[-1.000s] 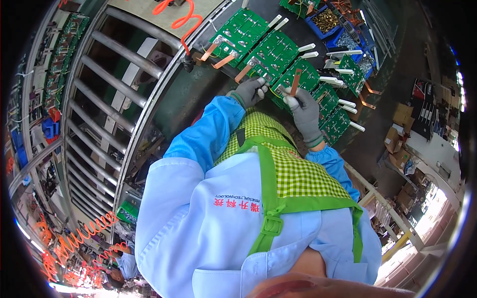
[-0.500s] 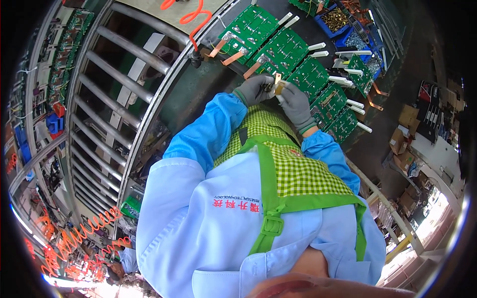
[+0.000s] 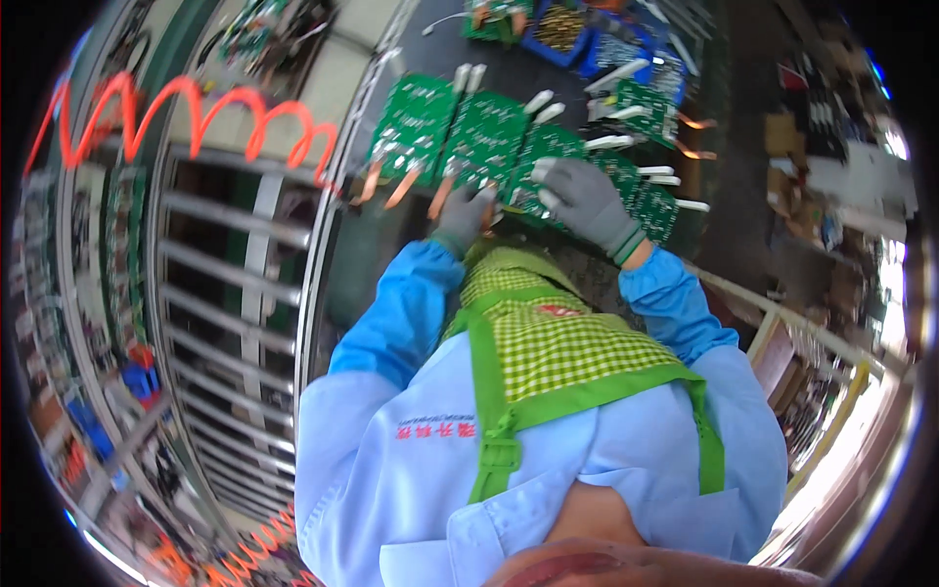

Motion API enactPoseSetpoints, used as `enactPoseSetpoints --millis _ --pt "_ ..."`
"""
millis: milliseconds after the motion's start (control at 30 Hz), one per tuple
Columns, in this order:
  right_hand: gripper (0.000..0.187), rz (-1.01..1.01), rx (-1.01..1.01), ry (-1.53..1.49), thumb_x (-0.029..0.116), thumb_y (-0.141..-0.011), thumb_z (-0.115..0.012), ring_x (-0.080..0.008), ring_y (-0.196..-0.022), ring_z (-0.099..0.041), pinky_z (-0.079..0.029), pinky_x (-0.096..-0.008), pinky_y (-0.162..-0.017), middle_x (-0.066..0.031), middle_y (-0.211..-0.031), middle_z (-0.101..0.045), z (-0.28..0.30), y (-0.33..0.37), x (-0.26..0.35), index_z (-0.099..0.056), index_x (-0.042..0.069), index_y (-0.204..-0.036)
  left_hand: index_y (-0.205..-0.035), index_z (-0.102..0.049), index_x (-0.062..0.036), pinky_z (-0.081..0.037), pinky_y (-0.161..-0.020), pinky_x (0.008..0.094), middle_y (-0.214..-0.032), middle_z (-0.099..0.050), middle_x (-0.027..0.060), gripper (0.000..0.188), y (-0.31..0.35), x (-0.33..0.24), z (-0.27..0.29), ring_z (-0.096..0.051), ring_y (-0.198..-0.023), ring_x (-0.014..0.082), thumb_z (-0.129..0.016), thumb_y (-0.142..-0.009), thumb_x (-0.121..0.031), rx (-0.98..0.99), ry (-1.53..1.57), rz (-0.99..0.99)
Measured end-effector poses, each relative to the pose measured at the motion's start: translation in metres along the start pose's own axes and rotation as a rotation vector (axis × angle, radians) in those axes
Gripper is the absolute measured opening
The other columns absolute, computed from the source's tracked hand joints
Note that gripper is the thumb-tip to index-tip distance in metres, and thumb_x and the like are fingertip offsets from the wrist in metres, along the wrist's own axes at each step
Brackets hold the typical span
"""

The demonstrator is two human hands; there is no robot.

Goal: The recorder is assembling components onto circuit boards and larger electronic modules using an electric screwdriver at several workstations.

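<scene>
Both my hands wear grey gloves and reach out to a row of green circuit boards (image 3: 484, 132) on the dark bench. My left hand (image 3: 464, 215) is curled at the near edge of the middle board, with a small pale part pinched at its fingertips. An orange copper strip (image 3: 440, 201) sticks out of the board just left of it. My right hand (image 3: 584, 199) lies palm down on the neighbouring board (image 3: 548, 147), fingers bent; whatever is under them is hidden.
More green boards with white connectors (image 3: 646, 103) lie to the right. Blue bins of parts (image 3: 562, 29) stand at the back. An orange coiled hose (image 3: 196, 108) hangs at the left above a metal roller rack (image 3: 225, 284). A yellow rail (image 3: 831, 391) runs at the right.
My hands were held together over my chest with a small part between them. They have reached forward and come apart onto the boards, and the view has tilted.
</scene>
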State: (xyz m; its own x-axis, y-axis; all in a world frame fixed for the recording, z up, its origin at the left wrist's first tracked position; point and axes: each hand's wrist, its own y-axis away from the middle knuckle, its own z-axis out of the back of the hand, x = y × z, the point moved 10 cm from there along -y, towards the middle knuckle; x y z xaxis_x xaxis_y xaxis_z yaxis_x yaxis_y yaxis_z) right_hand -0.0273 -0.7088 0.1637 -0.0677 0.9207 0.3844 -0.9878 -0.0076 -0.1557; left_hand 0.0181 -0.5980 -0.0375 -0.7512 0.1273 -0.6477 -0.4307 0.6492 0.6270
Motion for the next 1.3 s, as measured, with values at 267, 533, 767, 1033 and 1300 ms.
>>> enactPoseSetpoints --millis 267,533,767,1033,1300 --pt "0.026 -0.485 -0.298 0.125 0.024 -0.082 -0.062 -0.0301 -0.09 -0.063 -0.05 -0.0362 -0.081 -0.0129 -0.1 -0.065 0.19 0.047 -0.209 -0.064 0.008 -0.103 -0.101 -0.053 0.0026 -0.055 -0.061 0.0318 -0.088 -0.059 0.0106 0.027 0.005 -0.001 -0.005 -0.061 -0.073 0.0191 -0.057 -0.09 -0.022 -0.038 -0.068 0.073" --pt "0.03 -0.667 0.327 0.245 0.019 -0.083 -0.059 -0.0316 -0.101 -0.059 -0.047 -0.0381 -0.088 -0.0126 -0.111 -0.062 0.13 0.049 -0.393 -0.063 0.013 -0.112 -0.099 -0.056 0.0023 -0.052 -0.058 0.0283 -0.084 -0.059 0.0062 0.029 0.005 0.012 0.013 -0.058 -0.068 0.0134 -0.064 -0.087 -0.023 -0.136 0.053 0.125" --pt "0.033 -0.206 0.583 0.459 0.007 -0.078 -0.058 -0.0304 -0.096 -0.06 -0.048 -0.0413 -0.082 -0.009 -0.102 -0.06 0.052 0.019 -0.449 -0.061 0.016 -0.11 -0.097 -0.058 0.001 -0.05 -0.061 0.0264 -0.078 -0.058 0.0047 0.024 0.014 0.005 0.008 -0.055 -0.066 0.0114 -0.059 -0.088 -0.021 -0.219 0.109 0.078" --pt "0.022 -0.097 0.465 0.565 0.012 -0.079 -0.057 -0.0313 -0.083 -0.061 -0.05 -0.0422 -0.069 -0.0103 -0.09 -0.057 0.026 0.028 -0.481 -0.059 0.013 -0.101 -0.099 -0.056 0.0002 -0.048 -0.062 0.0306 -0.082 -0.059 0.0058 0.02 0.02 0.014 0.005 -0.057 -0.068 0.0142 -0.06 -0.086 -0.015 -0.27 0.238 0.051" --pt "0.024 -0.347 0.452 0.185 0.018 -0.08 -0.057 -0.0329 -0.091 -0.06 -0.048 -0.0429 -0.081 -0.0126 -0.095 -0.062 0.061 0.002 -0.448 -0.061 0.013 -0.103 -0.098 -0.055 0.0028 -0.051 -0.067 0.0313 -0.08 -0.058 0.009 0.025 0.017 0.014 0.009 -0.057 -0.07 0.0171 -0.059 -0.088 -0.019 -0.256 0.176 0.08"
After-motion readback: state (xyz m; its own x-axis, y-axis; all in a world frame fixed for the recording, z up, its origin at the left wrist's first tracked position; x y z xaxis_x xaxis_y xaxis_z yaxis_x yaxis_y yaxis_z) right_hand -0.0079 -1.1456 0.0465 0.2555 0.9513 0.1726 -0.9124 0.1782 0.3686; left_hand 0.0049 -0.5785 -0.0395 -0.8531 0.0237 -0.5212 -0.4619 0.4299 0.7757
